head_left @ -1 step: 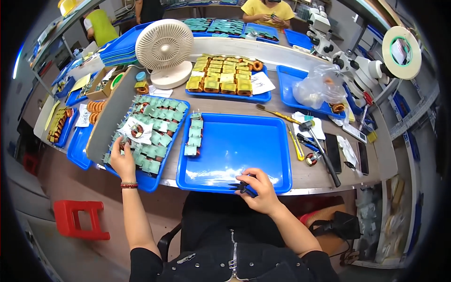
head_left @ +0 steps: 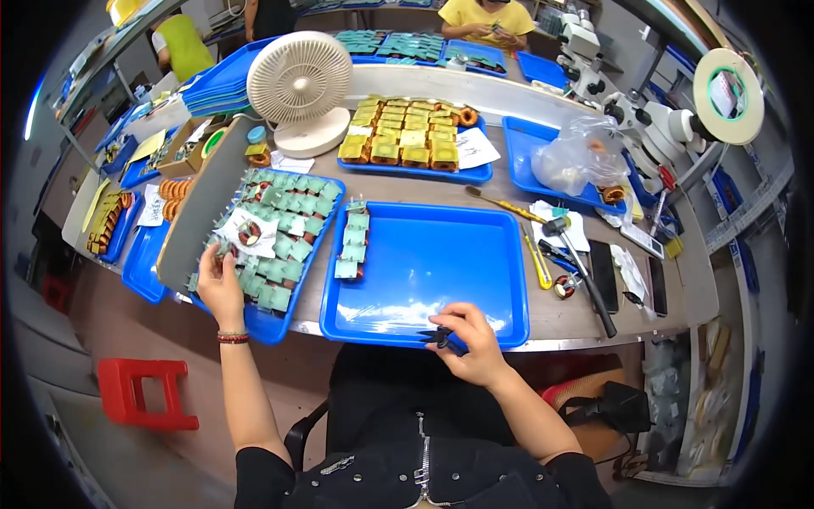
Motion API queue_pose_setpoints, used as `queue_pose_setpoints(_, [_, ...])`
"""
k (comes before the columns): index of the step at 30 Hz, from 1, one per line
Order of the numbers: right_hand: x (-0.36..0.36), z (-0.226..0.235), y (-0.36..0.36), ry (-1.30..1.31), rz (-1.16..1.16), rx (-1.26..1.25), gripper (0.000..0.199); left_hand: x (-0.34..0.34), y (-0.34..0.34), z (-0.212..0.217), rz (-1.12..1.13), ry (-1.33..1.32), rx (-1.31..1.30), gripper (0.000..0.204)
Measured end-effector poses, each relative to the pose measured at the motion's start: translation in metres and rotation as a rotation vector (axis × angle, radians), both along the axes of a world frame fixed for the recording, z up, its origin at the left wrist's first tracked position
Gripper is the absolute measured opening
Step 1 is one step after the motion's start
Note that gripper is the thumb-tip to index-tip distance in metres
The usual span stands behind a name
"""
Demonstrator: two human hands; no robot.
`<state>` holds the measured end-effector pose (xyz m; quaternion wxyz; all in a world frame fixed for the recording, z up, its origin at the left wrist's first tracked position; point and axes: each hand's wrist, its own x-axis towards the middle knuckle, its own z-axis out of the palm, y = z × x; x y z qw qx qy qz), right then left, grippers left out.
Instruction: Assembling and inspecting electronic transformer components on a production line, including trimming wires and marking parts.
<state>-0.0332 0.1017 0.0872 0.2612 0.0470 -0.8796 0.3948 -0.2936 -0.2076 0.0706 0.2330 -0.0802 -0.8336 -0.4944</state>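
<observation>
Left hand (head_left: 222, 284) rests at the near edge of the left blue tray (head_left: 280, 322), fingers curled onto the small green parts (head_left: 275, 246) — whether one is gripped cannot be told. Right hand (head_left: 469, 339) sits at the six o'clock rim of the central blue tray (head_left: 441, 263), fingers pinched closed on a small black tool (head_left: 439, 338). A short column of green parts (head_left: 352, 242) lies at that tray's nine o'clock edge. A white fan (head_left: 298, 85) stands on the tabletop (head_left: 509, 191) at twelve o'clock.
</observation>
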Motion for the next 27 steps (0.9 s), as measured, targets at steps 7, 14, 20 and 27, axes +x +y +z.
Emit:
queue_pose_setpoints(7, [-0.018,0.022,-0.023,0.035,0.169,-0.504,0.073,0.135,0.103,0.079,-0.814,-0.513,0.749,0.031])
queue_pose_setpoints(14, [-0.020,0.025,-0.029,0.055,0.204,-0.562,0.060,0.180,0.120,0.072,-0.993,-0.667,0.858,0.036])
queue_pose_setpoints(20, [-0.011,0.034,-0.023,0.082,0.211,-0.483,0.052,0.191,0.125,0.076,-0.998,-0.682,0.846,0.036])
queue_pose_setpoints(27, [-0.006,0.029,-0.021,0.147,0.168,-0.365,0.044,0.188,0.132,0.060,-1.137,-0.663,0.717,0.037])
